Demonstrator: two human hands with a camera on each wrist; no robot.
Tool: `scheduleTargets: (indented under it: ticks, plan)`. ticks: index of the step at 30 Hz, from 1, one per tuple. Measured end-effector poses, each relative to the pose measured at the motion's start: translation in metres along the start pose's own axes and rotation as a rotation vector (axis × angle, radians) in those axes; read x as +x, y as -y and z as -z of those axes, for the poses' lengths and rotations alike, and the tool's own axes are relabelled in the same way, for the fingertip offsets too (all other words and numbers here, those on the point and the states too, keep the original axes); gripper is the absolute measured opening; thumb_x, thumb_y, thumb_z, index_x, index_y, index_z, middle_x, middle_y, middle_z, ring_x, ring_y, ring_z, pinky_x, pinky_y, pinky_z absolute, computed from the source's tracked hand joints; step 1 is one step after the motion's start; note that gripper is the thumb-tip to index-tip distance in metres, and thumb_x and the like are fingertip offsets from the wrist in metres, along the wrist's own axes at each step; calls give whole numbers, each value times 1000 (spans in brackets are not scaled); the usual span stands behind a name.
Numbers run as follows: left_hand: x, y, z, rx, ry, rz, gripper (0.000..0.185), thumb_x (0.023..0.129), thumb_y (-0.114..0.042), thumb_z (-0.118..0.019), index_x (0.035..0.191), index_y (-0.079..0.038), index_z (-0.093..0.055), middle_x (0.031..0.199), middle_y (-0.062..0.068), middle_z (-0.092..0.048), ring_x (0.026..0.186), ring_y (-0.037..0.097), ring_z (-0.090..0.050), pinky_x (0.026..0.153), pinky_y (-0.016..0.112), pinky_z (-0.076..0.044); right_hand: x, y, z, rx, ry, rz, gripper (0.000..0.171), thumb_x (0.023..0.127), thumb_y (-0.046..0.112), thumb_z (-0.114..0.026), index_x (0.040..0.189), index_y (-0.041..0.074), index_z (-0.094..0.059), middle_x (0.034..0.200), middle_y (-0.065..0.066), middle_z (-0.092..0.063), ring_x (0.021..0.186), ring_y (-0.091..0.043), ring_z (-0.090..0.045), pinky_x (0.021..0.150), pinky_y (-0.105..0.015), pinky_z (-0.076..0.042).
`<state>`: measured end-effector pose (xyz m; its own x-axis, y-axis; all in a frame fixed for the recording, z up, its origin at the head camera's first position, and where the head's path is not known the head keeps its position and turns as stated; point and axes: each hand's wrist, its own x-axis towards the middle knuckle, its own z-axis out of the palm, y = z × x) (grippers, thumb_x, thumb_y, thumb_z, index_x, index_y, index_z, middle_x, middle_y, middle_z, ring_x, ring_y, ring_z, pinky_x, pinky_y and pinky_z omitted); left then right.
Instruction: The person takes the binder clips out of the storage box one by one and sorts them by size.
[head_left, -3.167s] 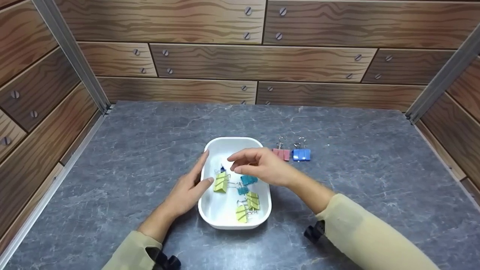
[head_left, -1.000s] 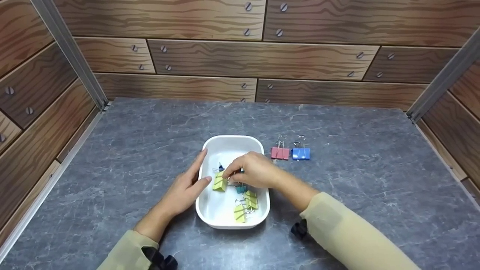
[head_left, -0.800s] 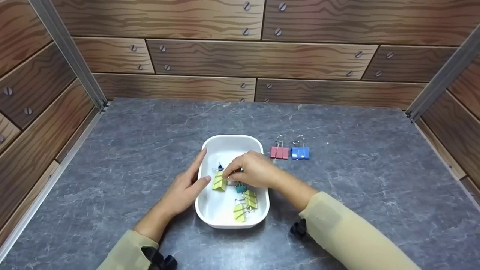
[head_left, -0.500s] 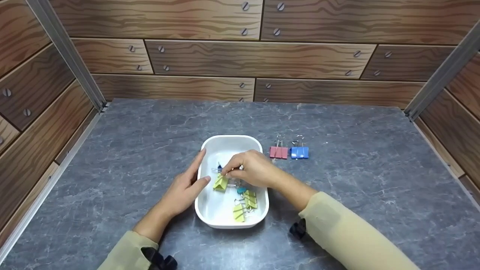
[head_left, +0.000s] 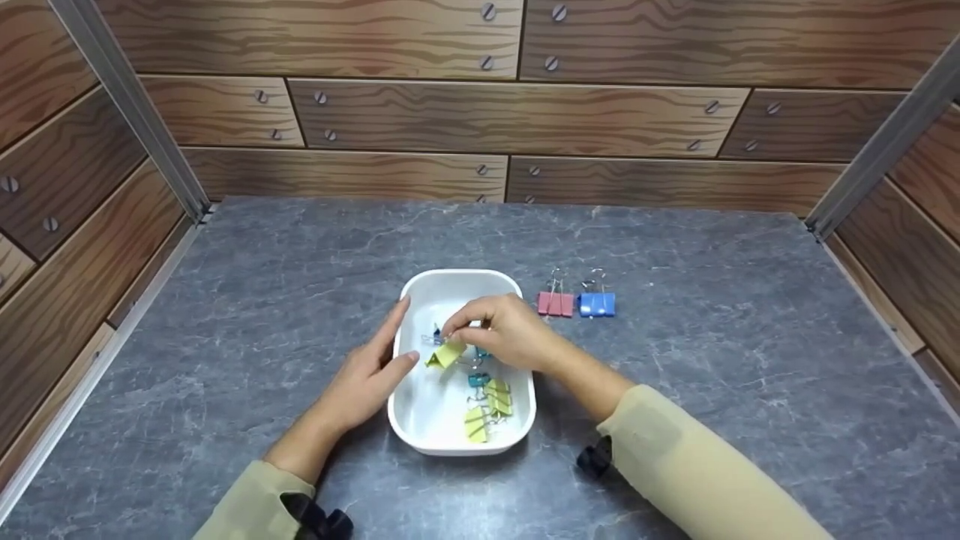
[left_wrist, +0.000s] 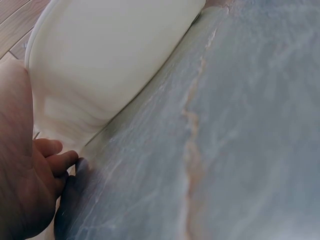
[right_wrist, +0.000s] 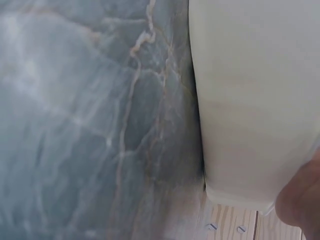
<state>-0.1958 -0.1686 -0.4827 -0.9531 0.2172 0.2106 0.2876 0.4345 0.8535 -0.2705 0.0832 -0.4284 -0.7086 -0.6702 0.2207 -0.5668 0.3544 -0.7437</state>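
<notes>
In the head view, my right hand (head_left: 510,328) pinches a yellow-green binder clip (head_left: 446,354) between thumb and index finger, tilted over the inside of a white plastic tub (head_left: 431,431). My left hand (head_left: 375,382) lies along the tub's left side, index finger stretched by the rim and thumb reaching over it. Inside the tub lie two more yellow-green binder clips (head_left: 499,399), teal binder clips (head_left: 478,379) and a dark blue one (head_left: 437,335). The right hand partly covers one teal clip. Both wrist views show mostly the tub's outer wall (right_wrist: 250,100).
On the grey marbled table (head_left: 300,262), right of the tub, a red binder clip (head_left: 556,304) and a blue binder clip (head_left: 598,304) lie side by side with their wire handles pointing away. Wood-patterned panels (head_left: 450,120) enclose the table at the back and sides.
My right hand has gone down into the tub, taken hold of the yellow-green clip, and lifted and turned it. A teal clip has shifted. The left hand keeps its place at the tub.
</notes>
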Motion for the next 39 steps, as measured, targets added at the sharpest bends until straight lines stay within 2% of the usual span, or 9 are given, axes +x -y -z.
scheduleTargets:
  ticks: [6,14,16,22,25,29,32,36,39]
  plan:
    - [0,2,0,0,4,12,74,107,-29,-62,171,-31,-24,154,13,-56,127,22,-63,102,48,-53,-2,2,3,129,-82,-71,10,99,14,-76,104,13,-85,94,3,-77,78,-16,-62,69,-25,-50]
    - [1,0,-1,-21,10,23,72,108,-31,-61,171,-34,-24,161,11,-48,138,23,-55,106,49,-50,-4,7,14,325,-156,-54,14,101,8,-73,108,-1,-81,103,-7,-79,89,-18,-68,81,-29,-56]
    - [1,0,-1,-26,11,27,72,108,-31,-61,171,-34,-24,163,9,-45,142,23,-52,108,49,-48,-6,9,18,346,-173,-55,15,101,7,-73,109,-4,-80,101,-8,-79,86,-18,-69,78,-28,-57]
    - [0,1,-1,-33,3,32,72,108,-31,-62,170,-35,-25,164,9,-43,145,24,-49,111,51,-46,-13,22,42,332,-269,-91,12,97,11,-78,106,4,-82,98,-7,-79,83,-18,-70,74,-28,-58]
    - [-1,1,-1,-45,3,28,72,108,-31,-62,170,-34,-25,165,10,-43,145,26,-49,110,52,-47,-19,25,57,311,-317,-106,11,97,13,-79,105,7,-82,97,-7,-79,79,-17,-69,66,-26,-56]
    - [-2,1,-1,-56,2,21,72,108,-29,-62,170,-33,-26,165,11,-42,146,27,-48,108,52,-47,-26,23,76,282,-356,-115,10,97,12,-79,105,6,-82,96,-8,-78,79,-17,-69,69,-28,-57]
    - [-2,1,-1,-58,1,16,72,108,-28,-62,170,-32,-26,165,12,-42,145,27,-49,107,51,-49,-32,17,88,260,-375,-122,11,98,11,-78,105,4,-82,97,-8,-78,86,-18,-71,80,-31,-59]
    - [-1,0,-1,-56,0,18,72,108,-29,-62,170,-33,-26,164,13,-43,143,27,-51,104,50,-51,-42,6,101,216,-396,-158,13,99,12,-77,106,3,-81,99,-7,-78,89,-17,-71,82,-30,-58]
    - [0,-1,-1,-52,2,23,72,108,-30,-62,170,-33,-26,165,12,-42,146,27,-48,108,51,-48,-50,-4,112,195,-414,-209,15,99,14,-77,108,2,-81,99,-7,-78,88,-15,-70,80,-27,-58]
